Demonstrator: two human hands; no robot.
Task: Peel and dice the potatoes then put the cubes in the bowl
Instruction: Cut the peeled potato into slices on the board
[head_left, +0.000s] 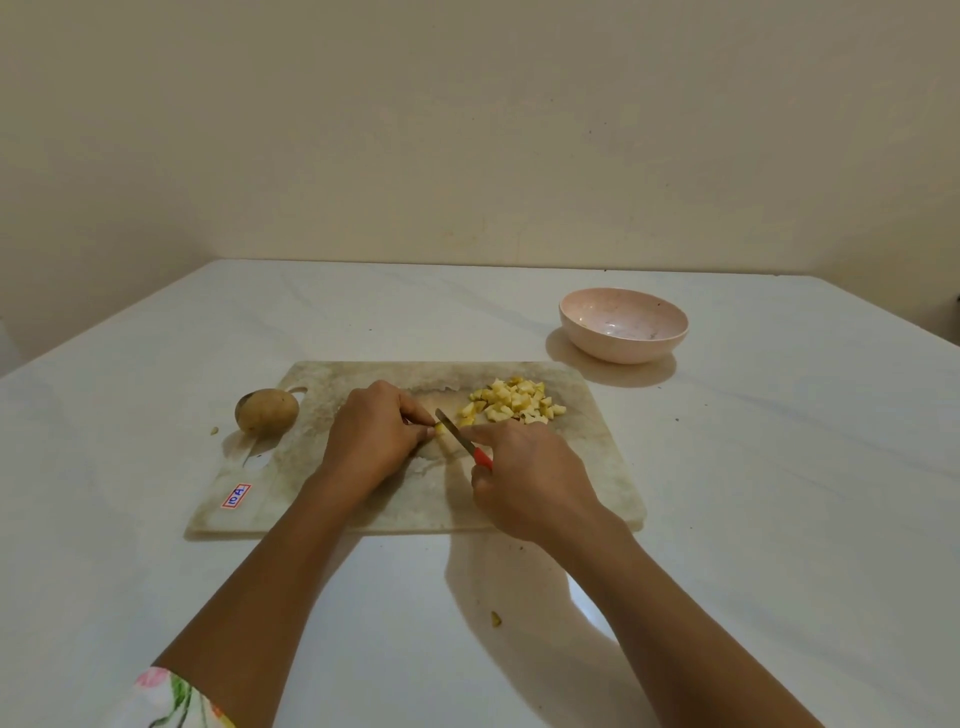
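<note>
Two hands meet mid-board. Fingers of the left hand (371, 434) pinch a small potato piece (440, 428). Fingers of the right hand (524, 483) curl round the red handle of a knife (457, 436), its blade set against that piece. Diced cubes (511, 405) lie heaped at 1 o'clock on the cutting board (597, 467). At its 8 o'clock corner, a red-bordered sticker (236, 496) seems to read "A01". One unpeeled potato (266, 410) sits at the board's 10 o'clock edge. The pink bowl (623, 332) stands on the tabletop (779, 519) at 2 o'clock, apart from the board.

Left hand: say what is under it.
A potato piece pokes out at the left hand's fingertips, beside the knife. The hand hides the rest of it.
</note>
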